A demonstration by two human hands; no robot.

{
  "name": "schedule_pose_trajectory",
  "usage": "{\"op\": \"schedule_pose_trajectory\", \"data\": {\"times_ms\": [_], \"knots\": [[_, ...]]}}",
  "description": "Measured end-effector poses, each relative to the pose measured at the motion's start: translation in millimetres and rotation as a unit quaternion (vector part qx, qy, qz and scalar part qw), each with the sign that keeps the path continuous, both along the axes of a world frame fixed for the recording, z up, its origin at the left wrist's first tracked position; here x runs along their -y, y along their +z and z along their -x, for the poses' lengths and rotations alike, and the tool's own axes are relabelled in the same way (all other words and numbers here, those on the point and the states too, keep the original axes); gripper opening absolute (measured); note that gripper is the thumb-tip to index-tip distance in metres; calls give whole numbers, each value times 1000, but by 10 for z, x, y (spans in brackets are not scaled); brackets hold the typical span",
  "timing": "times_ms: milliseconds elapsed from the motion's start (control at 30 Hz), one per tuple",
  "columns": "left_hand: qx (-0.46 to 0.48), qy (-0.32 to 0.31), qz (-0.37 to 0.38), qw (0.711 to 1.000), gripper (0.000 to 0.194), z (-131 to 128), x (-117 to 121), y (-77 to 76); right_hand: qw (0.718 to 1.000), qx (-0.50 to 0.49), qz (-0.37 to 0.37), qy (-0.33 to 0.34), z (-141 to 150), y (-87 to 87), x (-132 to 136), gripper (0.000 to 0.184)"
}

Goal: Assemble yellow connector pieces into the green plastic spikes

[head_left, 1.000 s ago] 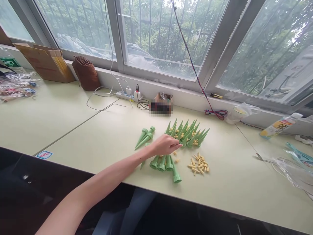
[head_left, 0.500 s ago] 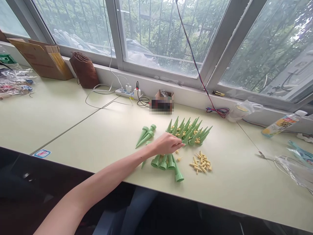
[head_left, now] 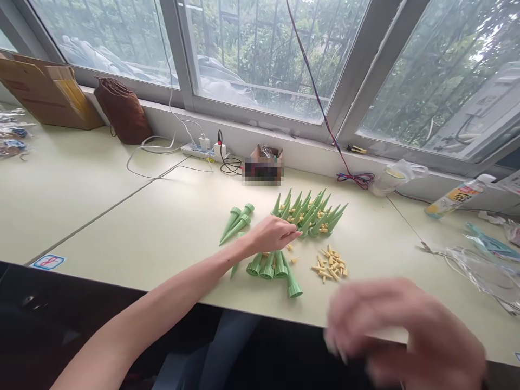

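Observation:
My left hand reaches across the table, its fingers closed at the near edge of a dense cluster of green plastic watering spikes. Whatever those fingers hold, if anything, is hidden. The clustered spikes point up, with small yellow pieces among them. Below that hand lie several more green spikes, their wide open ends facing me. A few others rest to the left of the wrist. Beside them on the right is a loose pile of yellow pointed plugs. My right hand, smeared by motion, hovers over the table's front edge, nearest the pile.
Along the window stand a cardboard box, a brown drawstring bag, a power strip with cables and a small open box. A bottle and plastic bags lie at right. The table's front edge runs close to me.
My right hand has come into view at the lower right. My left hand stays by the green cluster. The whole view has shifted slightly, moving things a little left.

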State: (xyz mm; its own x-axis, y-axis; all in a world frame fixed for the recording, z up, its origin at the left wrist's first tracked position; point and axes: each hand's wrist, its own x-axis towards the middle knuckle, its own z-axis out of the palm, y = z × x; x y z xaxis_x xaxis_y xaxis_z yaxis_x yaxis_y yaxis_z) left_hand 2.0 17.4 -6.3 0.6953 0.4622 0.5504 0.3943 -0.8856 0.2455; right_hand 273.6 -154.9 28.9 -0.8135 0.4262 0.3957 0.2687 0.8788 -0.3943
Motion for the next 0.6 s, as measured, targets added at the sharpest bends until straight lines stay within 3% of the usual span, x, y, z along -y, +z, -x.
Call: {"op": "schedule_pose_trajectory", "data": {"times_ms": [100, 167, 267, 433, 600], "knots": [[-2, -6, 6, 1000, 43, 4, -5, 9, 987, 15, 59, -149, 337, 350, -691, 10], [-3, -9, 6, 1000, 44, 7, -12, 8, 980, -12, 38, -196, 464, 398, -1029, 15], [-4, -5, -5, 1000, 44, 18, -28, -8, 973, -42, 4, -226, 508, 188, -1288, 19], [-17, 12, -10, 1000, 42, 41, -46, -49, 971, -76, -38, -223, 501, -266, -1345, 26], [-21, 15, -8, 1000, 42, 53, -35, -56, 975, -60, -26, -215, 532, -340, -1298, 30]]}}
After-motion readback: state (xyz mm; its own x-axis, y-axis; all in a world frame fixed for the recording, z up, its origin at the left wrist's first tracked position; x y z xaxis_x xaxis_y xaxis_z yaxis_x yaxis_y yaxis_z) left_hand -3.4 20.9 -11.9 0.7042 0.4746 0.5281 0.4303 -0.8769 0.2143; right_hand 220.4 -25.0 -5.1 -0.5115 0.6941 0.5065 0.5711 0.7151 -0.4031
